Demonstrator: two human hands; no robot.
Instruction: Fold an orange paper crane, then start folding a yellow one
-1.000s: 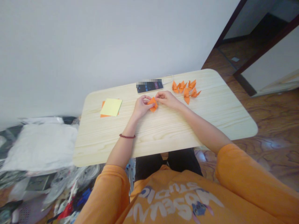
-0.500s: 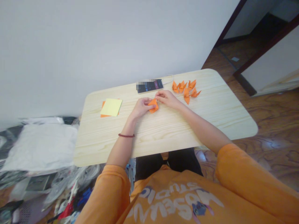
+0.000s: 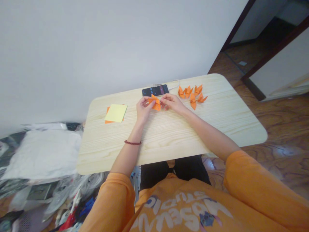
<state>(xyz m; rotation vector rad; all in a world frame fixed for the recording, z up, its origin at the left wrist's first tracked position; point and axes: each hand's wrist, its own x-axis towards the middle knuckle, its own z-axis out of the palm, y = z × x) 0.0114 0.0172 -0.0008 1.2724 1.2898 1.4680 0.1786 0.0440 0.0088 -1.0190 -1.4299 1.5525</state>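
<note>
A partly folded piece of orange origami paper [image 3: 155,103] is held up over the middle of the table, a pointed flap sticking up at its top. My left hand [image 3: 144,108] grips its left side, thumb across the front and fingers behind. On the other side, my right hand [image 3: 172,102] has its fingertips pinched together at the paper's right edge; the exact contact is too small to make out. Several finished orange paper cranes [image 3: 193,95] stand in a group to the right of my right hand.
A phone [image 3: 155,90] with a lit screen and a white cable lies behind my hands, near the wall. Yellow paper squares [image 3: 116,113] rest on orange ones at the left of the pale wooden table [image 3: 169,138]. White bags [image 3: 43,151] and clutter are on the left.
The orange paper has been raised and turned, and its pointed flap now sticks up. My left hand has shifted slightly upward with it; my right fingers have moved down along its edge.
</note>
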